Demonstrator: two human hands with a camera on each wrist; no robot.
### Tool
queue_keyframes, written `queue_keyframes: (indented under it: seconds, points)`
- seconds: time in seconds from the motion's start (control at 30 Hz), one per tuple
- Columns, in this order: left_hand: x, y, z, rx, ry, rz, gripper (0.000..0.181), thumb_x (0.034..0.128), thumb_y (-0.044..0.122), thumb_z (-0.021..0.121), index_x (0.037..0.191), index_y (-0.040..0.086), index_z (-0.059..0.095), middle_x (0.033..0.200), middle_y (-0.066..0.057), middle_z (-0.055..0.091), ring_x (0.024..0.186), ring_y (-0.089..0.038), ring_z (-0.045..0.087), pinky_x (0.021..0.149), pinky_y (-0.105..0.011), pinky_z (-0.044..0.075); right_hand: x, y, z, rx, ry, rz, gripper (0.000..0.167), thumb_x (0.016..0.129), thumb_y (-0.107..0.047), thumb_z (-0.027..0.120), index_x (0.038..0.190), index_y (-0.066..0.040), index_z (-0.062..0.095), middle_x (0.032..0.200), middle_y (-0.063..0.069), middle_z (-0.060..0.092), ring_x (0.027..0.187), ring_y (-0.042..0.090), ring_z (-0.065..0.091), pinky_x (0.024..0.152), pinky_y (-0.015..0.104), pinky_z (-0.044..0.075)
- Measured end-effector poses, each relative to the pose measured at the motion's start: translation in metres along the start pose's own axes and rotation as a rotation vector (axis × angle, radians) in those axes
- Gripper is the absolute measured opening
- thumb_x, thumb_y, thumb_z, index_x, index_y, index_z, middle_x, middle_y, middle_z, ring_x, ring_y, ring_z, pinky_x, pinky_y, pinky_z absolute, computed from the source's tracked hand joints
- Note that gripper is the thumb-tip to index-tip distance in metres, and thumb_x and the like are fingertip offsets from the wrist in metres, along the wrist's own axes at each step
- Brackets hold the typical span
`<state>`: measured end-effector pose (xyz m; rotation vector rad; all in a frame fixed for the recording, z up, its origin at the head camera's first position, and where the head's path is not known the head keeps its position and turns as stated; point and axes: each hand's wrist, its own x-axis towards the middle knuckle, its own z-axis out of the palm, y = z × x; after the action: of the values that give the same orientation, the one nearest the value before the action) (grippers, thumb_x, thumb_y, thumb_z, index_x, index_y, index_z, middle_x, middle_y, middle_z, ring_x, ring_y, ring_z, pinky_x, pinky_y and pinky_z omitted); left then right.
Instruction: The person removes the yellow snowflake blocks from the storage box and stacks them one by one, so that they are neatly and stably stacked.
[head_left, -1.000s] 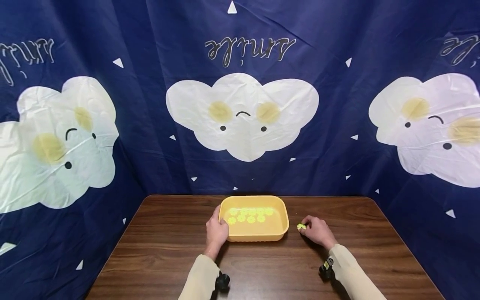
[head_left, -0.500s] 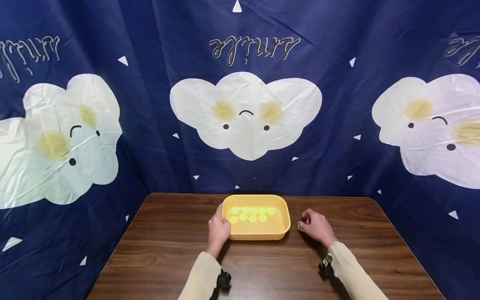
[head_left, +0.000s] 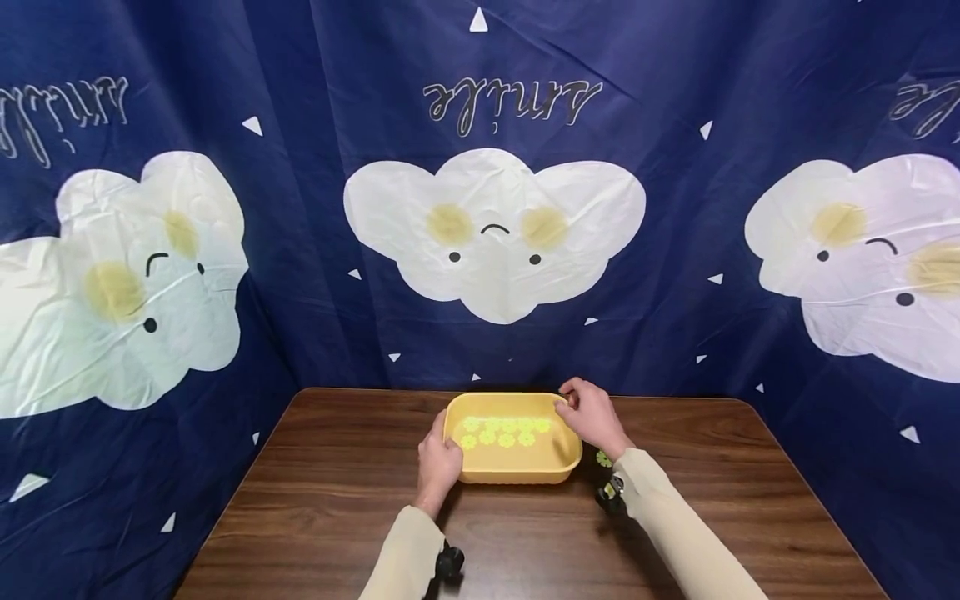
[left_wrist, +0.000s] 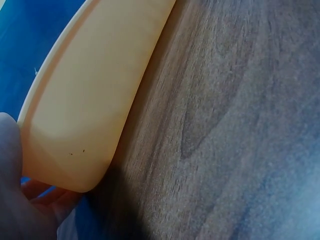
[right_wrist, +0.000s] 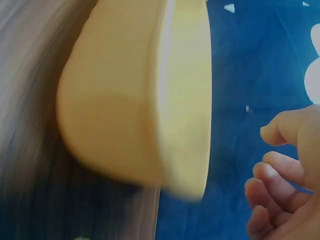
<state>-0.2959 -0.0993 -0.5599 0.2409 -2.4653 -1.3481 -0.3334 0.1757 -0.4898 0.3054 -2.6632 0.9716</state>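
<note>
The right hand has just swung from the table, where a second ago its fingertips were at a small yellow-green, flower-shaped piece, to the 2 o'clock corner of the oblong, round-cornered, yellow plastic-looking tray. The loose piece lies between 3 and 4 o'clock of the tray, near the right wrist, on the dark brown wood-grain table. I judge this to mean that the fingers have let it go and the work has passed from that piece to the tray itself. The right wrist view shows this hand empty, fingers loosely bent, apart from the tray's wall. The left hand grips the tray at 9 o'clock, thumb at the rim and fingers round the outside, as it did a second ago. Inside the tray, some nine bright yellow flower-shaped pieces sit in two rows towards 12 o'clock, their number seemingly unchanged. The tray stands level on the table, mouth up, its long axis running from 9 to 3 o'clock. The loose piece is round in outline, so it has no clear long axis.
</note>
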Motion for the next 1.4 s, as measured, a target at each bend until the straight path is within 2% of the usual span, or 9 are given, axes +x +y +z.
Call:
queue_keyframes:
  seconds: [0.27,0.43,0.53,0.6,0.67,0.83,1.07,1.4]
  points:
    - [0.001,0.003,0.001,0.001,-0.007,-0.003,0.058,0.0914,0.001,0.050,0.149,0.008,0.050,0.138,-0.027,0.060,0.121,-0.043,0.062,0.097,-0.057,0.051,0.006,-0.013,0.036,-0.041,-0.143,0.039,0.027,0.087,-0.022,0.074,0.104,-0.002,0.067,0.080,0.004,0.061,0.071,0.017,0.054,0.068,0.034,0.047]
    - [0.000,0.002,0.003,0.001,0.022,0.014,0.058,0.0896,0.000,0.051,0.147,0.007,0.052,0.133,-0.028,0.062,0.117,-0.044,0.063,0.096,-0.057,0.052,0.003,-0.016,0.052,-0.114,-0.205,0.031,0.027,0.083,-0.020,0.077,0.095,0.001,0.066,0.078,0.005,0.064,0.066,0.016,0.054,0.068,0.034,0.049]
    - [-0.001,0.001,0.003,-0.002,0.028,0.017,0.058,0.0888,-0.001,0.052,0.147,0.007,0.052,0.132,-0.029,0.063,0.117,-0.045,0.063,0.096,-0.057,0.052,0.001,-0.020,0.057,-0.134,-0.242,0.056,0.025,0.081,-0.019,0.079,0.088,-0.001,0.063,0.070,0.003,0.062,0.060,0.015,0.053,0.064,0.031,0.046]
    - [-0.002,0.001,0.003,0.000,0.032,0.022,0.059,0.0884,-0.001,0.052,0.147,0.007,0.053,0.131,-0.030,0.063,0.115,-0.045,0.064,0.095,-0.057,0.052,0.000,-0.021,0.060,-0.138,-0.254,0.082,0.025,0.079,-0.018,0.080,0.080,-0.005,0.058,0.062,0.000,0.058,0.056,0.013,0.050,0.059,0.028,0.042]
    - [-0.003,0.001,0.003,-0.001,0.033,0.021,0.059,0.0882,-0.001,0.052,0.147,0.007,0.053,0.131,-0.030,0.063,0.115,-0.045,0.064,0.096,-0.057,0.052,-0.001,-0.020,0.064,-0.135,-0.265,0.098,0.033,0.078,-0.017,0.081,0.068,-0.010,0.050,0.053,-0.005,0.047,0.051,0.011,0.041,0.053,0.026,0.034]
    - [-0.003,0.000,0.003,-0.005,0.030,0.010,0.059,0.0887,-0.001,0.052,0.147,0.007,0.052,0.132,-0.029,0.063,0.118,-0.044,0.063,0.097,-0.056,0.051,-0.005,-0.014,0.075,-0.156,-0.274,0.110,0.058,0.076,-0.018,0.080,0.052,-0.018,0.028,0.053,-0.009,0.018,0.053,0.009,0.017,0.049,0.024,0.017]
    - [-0.005,0.000,0.003,-0.004,0.042,0.014,0.058,0.0882,-0.001,0.052,0.146,0.006,0.054,0.131,-0.029,0.063,0.117,-0.044,0.064,0.097,-0.056,0.051,-0.008,-0.013,0.079,-0.146,-0.294,0.157,0.061,0.081,-0.019,0.080,0.051,-0.018,0.027,0.053,-0.009,0.017,0.052,0.009,0.015,0.050,0.024,0.016]
    - [-0.003,-0.002,0.001,0.000,0.048,0.032,0.057,0.0883,-0.001,0.052,0.145,0.005,0.054,0.129,-0.031,0.064,0.115,-0.045,0.064,0.095,-0.056,0.052,-0.009,-0.021,0.076,-0.139,-0.307,0.138,0.061,0.085,-0.015,0.078,0.051,-0.018,0.026,0.055,-0.008,0.014,0.054,0.009,0.012,0.051,0.024,0.014]
